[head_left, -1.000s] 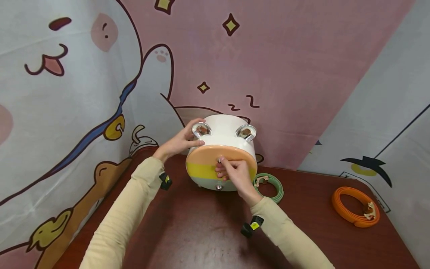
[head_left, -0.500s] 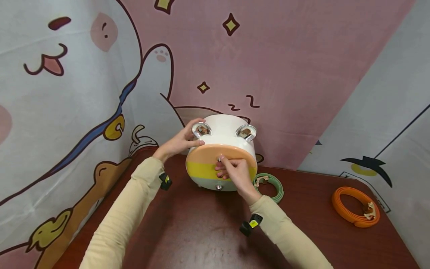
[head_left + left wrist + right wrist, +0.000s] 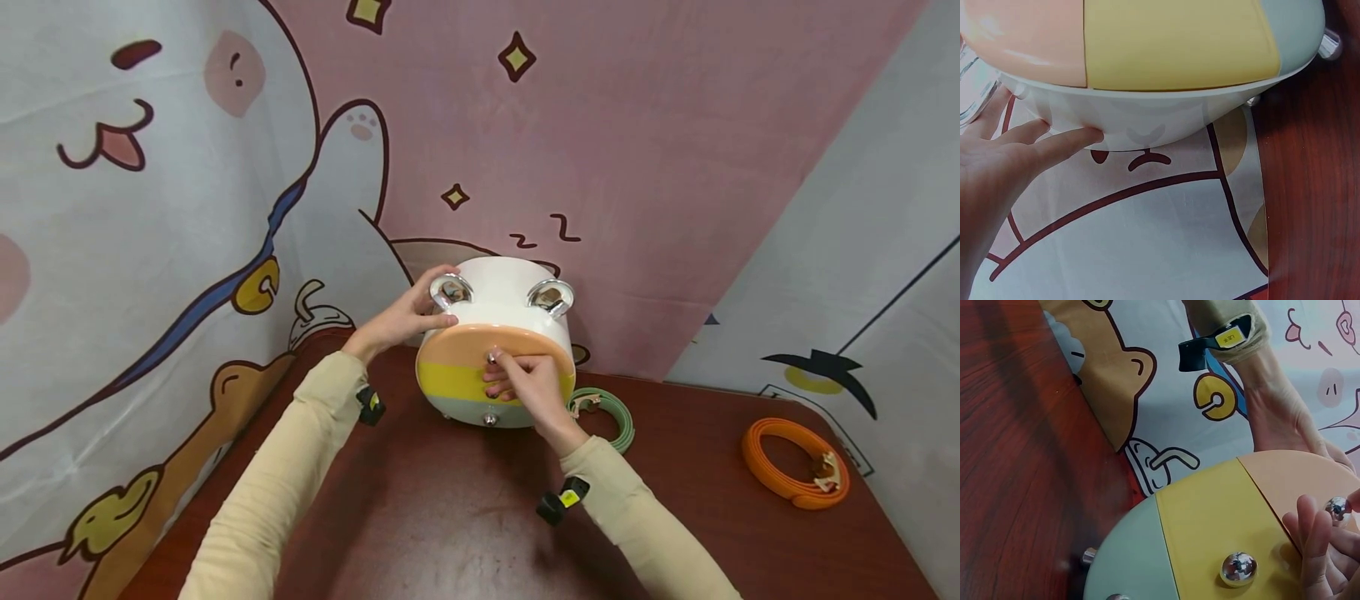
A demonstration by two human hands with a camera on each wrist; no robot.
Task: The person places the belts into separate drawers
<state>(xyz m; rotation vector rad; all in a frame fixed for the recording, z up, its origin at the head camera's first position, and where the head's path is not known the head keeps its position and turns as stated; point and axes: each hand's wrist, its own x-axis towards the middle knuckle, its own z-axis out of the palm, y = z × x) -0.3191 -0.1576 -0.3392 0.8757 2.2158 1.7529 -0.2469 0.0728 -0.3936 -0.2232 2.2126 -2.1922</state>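
Left arm: I see it reach forward from lower left across the table (image 3: 450, 517), cream sleeve to the wrist, a black clip with a yellow tag just behind the cuff.
Left hand (image 3: 397, 321): it rests against the upper left side of the white drum-shaped box (image 3: 498, 296), beside the left chrome ring (image 3: 450, 289).
Left fingers (image 3: 1063, 140): I read them as nearly straight and slightly spread; in the left wrist view the tips press the white side wall just under the rim. They curl round nothing.
Right arm: it comes in from lower right, forearm angled up toward the box, the same kind of tagged clip behind the cuff.
Right hand (image 3: 528, 385): it lies over the striped face (image 3: 457, 375) of the box, on the right half of the orange and yellow bands.
Right fingers (image 3: 1310, 534): curled inward. Thumb and forefinger pinch a small chrome knob (image 3: 1337, 507) on the orange band; the other fingers fold against the yellow band.
Second knob (image 3: 1239, 568): untouched, on the yellow band near the grey band.
Box position: it sits on its side at the back of the table, against the cartoon-printed backdrop (image 3: 187, 167), striped face turned to me, two chrome rings on top, small chrome feet on the lower edge.
Green band (image 3: 611, 412): coiled on the table just right of the box, near the right wrist.
Orange band (image 3: 787, 467): coiled well apart, at the far right.
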